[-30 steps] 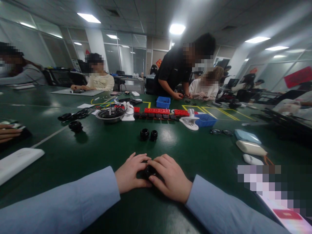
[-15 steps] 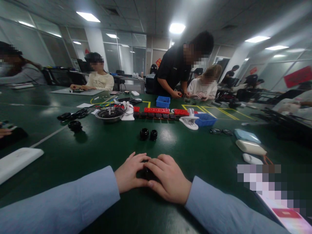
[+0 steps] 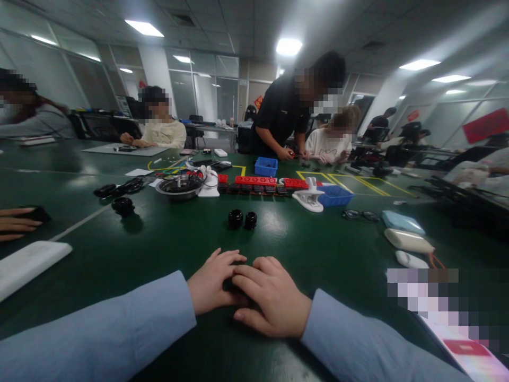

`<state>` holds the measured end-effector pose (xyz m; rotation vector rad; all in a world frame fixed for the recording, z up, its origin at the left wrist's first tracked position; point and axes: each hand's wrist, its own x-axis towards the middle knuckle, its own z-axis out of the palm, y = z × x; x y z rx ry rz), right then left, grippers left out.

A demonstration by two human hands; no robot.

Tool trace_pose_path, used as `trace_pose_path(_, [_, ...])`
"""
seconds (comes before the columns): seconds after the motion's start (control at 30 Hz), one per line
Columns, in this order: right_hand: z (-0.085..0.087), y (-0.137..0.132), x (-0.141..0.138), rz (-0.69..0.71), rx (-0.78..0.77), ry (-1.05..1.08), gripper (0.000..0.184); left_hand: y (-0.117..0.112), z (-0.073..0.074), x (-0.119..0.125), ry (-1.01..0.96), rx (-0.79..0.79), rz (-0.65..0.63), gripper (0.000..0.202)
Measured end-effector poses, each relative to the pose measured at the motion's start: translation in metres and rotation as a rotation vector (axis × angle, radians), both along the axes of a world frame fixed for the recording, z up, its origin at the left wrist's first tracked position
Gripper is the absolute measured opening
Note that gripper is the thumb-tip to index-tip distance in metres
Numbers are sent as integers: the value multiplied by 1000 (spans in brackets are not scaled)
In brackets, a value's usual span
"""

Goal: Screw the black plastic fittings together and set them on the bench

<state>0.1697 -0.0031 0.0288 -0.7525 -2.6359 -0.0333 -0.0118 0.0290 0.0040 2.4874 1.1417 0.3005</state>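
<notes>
My left hand (image 3: 210, 284) and my right hand (image 3: 270, 300) rest together on the green table (image 3: 159, 249) close in front of me. Both are curled, and the right fingers lie over the left fingertips. Only a dark gap shows between them, where a small black round part was visible earlier; the part itself is now hidden. Two similar black round parts (image 3: 235, 218) (image 3: 251, 219) stand side by side on the table beyond my hands.
Farther back are a metal bowl (image 3: 180, 187), red strips (image 3: 256, 180), two blue bins (image 3: 266, 166) (image 3: 336, 195) and a white clamp (image 3: 309, 200). Glasses (image 3: 361, 215) and small cases (image 3: 409, 241) lie right. A white slab (image 3: 27, 265) and another person's hand (image 3: 16, 223) are left. People work across the table.
My right hand has slid left over my left fingertips and now covers the black part. The other person's hand at the left edge has come back into view.
</notes>
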Motion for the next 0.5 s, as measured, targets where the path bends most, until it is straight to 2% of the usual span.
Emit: trace_pose_path(0.5, [-4,-2,1,118,38,18,33,1,-2,-1,10,0,-15,40])
